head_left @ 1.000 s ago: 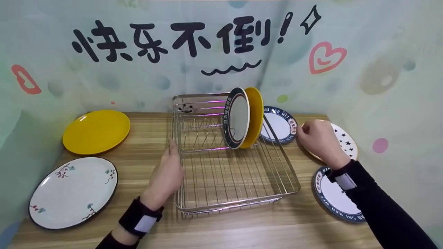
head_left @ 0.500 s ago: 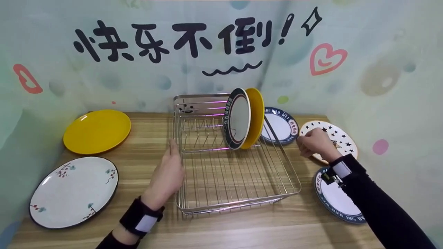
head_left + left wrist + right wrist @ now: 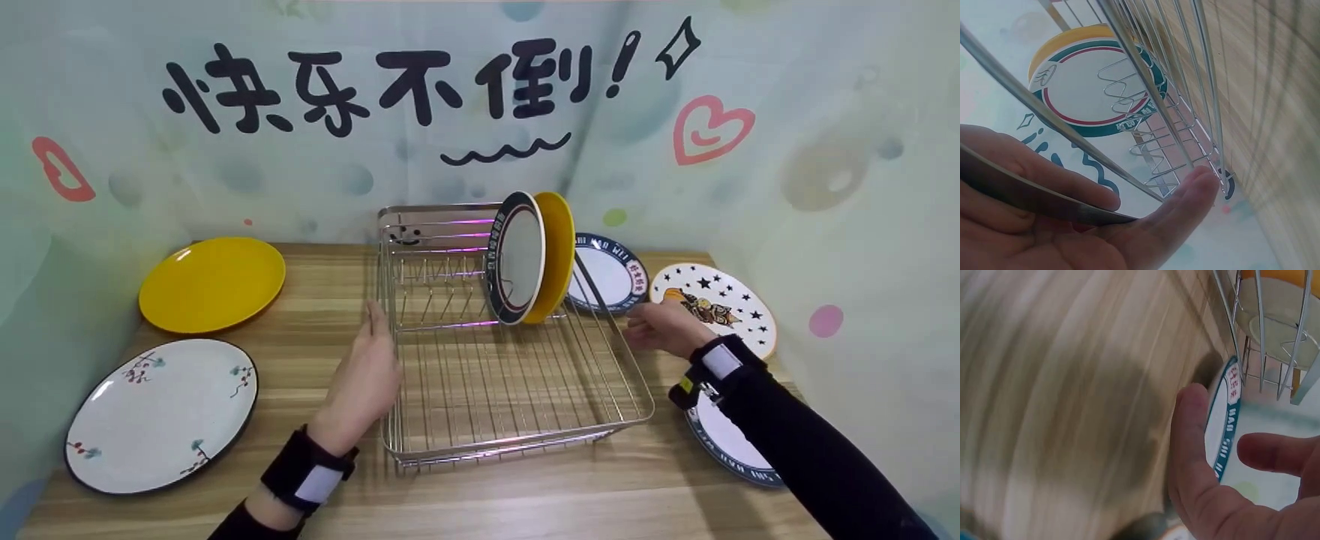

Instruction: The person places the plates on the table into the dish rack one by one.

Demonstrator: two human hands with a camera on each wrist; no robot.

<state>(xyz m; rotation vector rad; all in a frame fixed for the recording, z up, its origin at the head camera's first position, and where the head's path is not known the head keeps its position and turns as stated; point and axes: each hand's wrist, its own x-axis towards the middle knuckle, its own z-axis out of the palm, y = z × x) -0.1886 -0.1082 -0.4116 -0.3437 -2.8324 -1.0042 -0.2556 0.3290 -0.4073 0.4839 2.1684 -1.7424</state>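
A metal wire dish rack (image 3: pixel 517 439) stands mid-table. My left hand (image 3: pixel 364 375) grips its left rim; in the left wrist view the flat rim passes between thumb and fingers (image 3: pixel 1185 197). Two plates stand on edge in the rack: a white plate with a dark patterned rim (image 3: pixel 517 259) and a yellow plate (image 3: pixel 556 255) behind it. By the rack's right side is my right hand (image 3: pixel 667 328), holding nothing. Its thumb and fingers are apart in the right wrist view, close to a blue-rimmed plate (image 3: pixel 1224 427) lying on the table. Whether they touch it I cannot tell.
At left lie a yellow plate (image 3: pixel 214 285) and a large white plate with floral sprigs (image 3: pixel 161 416). Right of the rack lie a star-patterned plate (image 3: pixel 731 300) and another blue-rimmed plate (image 3: pixel 731 439), partly under my forearm. A printed cloth backdrop (image 3: pixel 337 180) closes the back.
My right hand has moved left and slightly nearer, from over the star-patterned plate to beside the rack's right rim, uncovering that plate's picture. The left hand and rack keep their places.
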